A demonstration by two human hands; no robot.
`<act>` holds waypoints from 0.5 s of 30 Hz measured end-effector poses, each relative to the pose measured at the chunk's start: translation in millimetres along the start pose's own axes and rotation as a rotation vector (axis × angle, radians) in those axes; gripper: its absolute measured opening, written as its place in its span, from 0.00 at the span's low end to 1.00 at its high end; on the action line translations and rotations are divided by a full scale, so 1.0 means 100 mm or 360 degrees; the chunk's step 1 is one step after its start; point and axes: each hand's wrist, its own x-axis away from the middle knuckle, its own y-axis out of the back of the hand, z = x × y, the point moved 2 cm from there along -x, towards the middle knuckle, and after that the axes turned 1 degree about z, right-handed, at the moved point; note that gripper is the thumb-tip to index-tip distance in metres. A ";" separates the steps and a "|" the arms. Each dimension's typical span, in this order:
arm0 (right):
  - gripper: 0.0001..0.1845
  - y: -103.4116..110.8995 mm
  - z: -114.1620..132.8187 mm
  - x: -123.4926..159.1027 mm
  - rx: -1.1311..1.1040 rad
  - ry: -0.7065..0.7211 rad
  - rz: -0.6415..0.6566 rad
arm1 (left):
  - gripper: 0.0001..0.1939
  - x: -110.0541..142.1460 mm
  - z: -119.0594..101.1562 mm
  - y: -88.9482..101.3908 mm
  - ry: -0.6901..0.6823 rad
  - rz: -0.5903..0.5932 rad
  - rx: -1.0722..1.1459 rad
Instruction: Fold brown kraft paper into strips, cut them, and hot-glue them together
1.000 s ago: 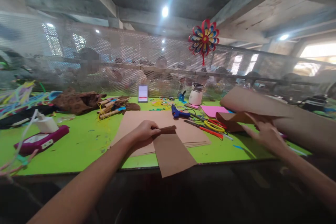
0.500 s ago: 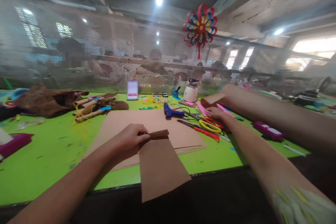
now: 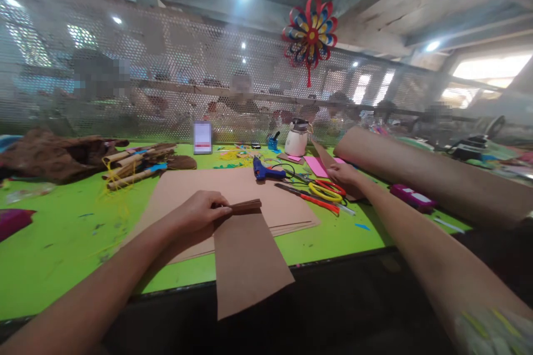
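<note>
My left hand (image 3: 202,212) is closed in a pinch on the folded top end of a brown paper strip (image 3: 246,258), which runs toward me and hangs over the table's front edge. The strip lies on a stack of brown paper sheets (image 3: 200,188). My right hand (image 3: 343,174) reaches out over the table with its fingers stretched toward the yellow-handled scissors (image 3: 328,192) and red-handled scissors (image 3: 318,203); it holds nothing that I can see. Pink paper (image 3: 315,166) lies just beyond it.
A big brown paper roll (image 3: 420,172) lies at the right, with a purple case (image 3: 412,197) before it. A blue glue gun (image 3: 266,171), white jar (image 3: 296,142), phone (image 3: 202,137), rolled paper sticks (image 3: 133,165) and brown cloth (image 3: 54,151) stand on the green table (image 3: 70,233). A mesh screen (image 3: 166,77) closes the back.
My right hand let go of the big brown paper roll and moved left to the scissors. The roll now lies on the table. My left hand kept its pinch on the strip.
</note>
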 end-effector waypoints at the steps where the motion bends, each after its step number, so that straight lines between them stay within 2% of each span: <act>1: 0.16 0.00 0.00 0.01 0.0006 0.0007 0.0012 | 0.18 0.00 0.00 0.00 -0.0001 -0.0001 0.0004; 6: 0.19 0.04 -0.01 -0.02 0.0075 -0.0001 0.0054 | 0.17 0.00 0.03 -0.02 -0.0026 0.0000 0.0011; 10: 0.22 0.02 0.05 -0.13 0.0147 0.0068 0.0169 | 0.16 0.01 0.02 -0.02 -0.0023 0.0002 0.0014; 15: 0.18 -0.09 0.19 -0.30 0.0258 0.0175 0.0238 | 0.16 0.03 -0.01 -0.01 -0.0024 -0.0009 0.0058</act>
